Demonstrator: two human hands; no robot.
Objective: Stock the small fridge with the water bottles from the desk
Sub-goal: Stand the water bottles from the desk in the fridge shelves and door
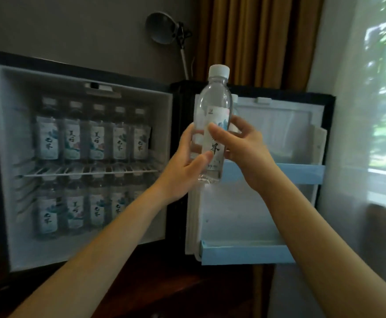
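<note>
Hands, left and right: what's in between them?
A clear water bottle with a white cap, held upright. The left hand and right hand both grip it, as the head view shows.

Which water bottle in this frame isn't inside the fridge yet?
The clear plastic white-capped water bottle, gripped upright by the left hand and right hand; the other bottles stand in rows inside the small black fridge.
</note>
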